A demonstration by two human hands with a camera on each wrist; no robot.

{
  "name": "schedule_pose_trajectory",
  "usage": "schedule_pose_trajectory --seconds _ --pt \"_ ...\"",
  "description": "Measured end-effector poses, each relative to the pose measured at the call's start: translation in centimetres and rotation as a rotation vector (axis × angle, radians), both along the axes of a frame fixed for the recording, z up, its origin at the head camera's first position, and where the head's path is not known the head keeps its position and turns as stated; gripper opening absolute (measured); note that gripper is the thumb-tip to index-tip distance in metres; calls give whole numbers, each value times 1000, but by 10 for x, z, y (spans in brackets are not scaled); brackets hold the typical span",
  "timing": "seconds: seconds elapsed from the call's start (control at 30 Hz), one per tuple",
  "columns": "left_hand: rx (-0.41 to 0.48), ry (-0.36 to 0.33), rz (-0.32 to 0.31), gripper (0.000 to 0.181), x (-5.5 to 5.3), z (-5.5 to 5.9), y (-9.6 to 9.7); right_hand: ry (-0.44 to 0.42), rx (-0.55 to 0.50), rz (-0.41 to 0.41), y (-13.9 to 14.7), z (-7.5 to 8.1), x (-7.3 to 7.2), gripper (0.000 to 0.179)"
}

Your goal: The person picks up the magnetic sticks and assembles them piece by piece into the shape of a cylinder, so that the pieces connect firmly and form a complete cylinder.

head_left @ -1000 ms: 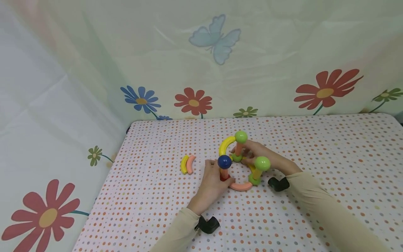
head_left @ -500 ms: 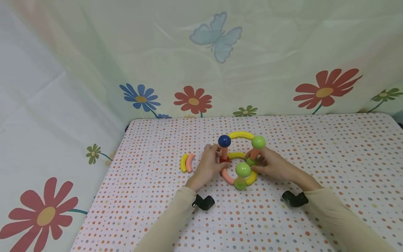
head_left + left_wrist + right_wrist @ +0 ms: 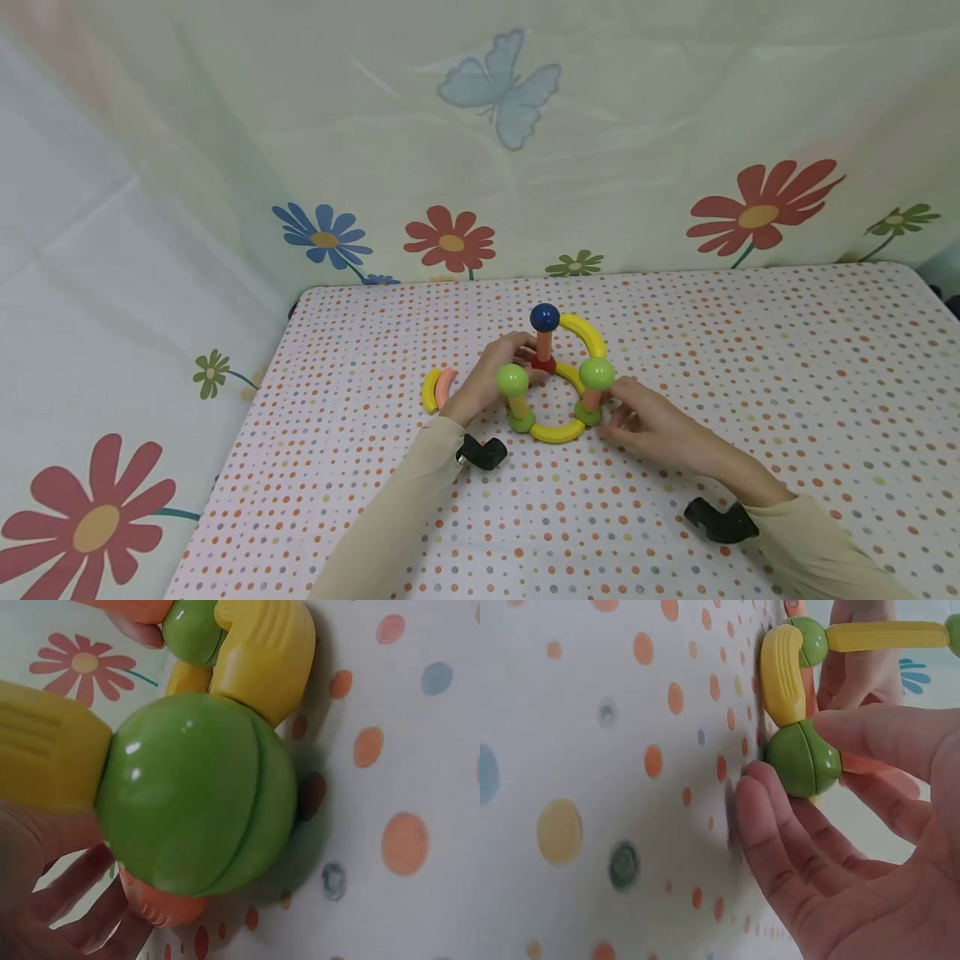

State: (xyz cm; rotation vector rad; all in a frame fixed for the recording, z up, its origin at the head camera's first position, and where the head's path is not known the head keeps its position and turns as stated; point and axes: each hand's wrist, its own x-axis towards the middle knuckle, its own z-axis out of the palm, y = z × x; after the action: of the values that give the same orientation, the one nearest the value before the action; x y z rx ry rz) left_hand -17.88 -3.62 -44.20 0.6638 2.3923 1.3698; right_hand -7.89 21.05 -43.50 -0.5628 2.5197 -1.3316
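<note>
A ring-shaped build of toy balls and rods stands on the table. At its back, a blue ball tops an orange rod above a red ball. Green balls, upper and lower, form the right post; another green ball tops the left post. Curved yellow rods join the posts. My left hand holds the red ball from the left, partly hidden by the left post. My right hand has thumb and fingers on either side of the lower right green ball.
Two loose curved pieces, yellow and pink, lie left of the left hand. A dotted cloth covers the table. A flower-printed curtain hangs behind and to the left.
The build has turned clockwise seen from above: the blue-topped post went from front left to back, the yellow-rod post from front right to front left. The right hand moved nearer the front.
</note>
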Motion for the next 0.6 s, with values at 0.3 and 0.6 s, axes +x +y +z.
schedule_pose_trajectory --seconds 0.3,0.6 --pt "-70 25 14 42 8 3 -20 169 73 -85 23 46 -18 31" --pt "-345 229 214 32 23 21 -56 399 36 5 5 109 -50 33"
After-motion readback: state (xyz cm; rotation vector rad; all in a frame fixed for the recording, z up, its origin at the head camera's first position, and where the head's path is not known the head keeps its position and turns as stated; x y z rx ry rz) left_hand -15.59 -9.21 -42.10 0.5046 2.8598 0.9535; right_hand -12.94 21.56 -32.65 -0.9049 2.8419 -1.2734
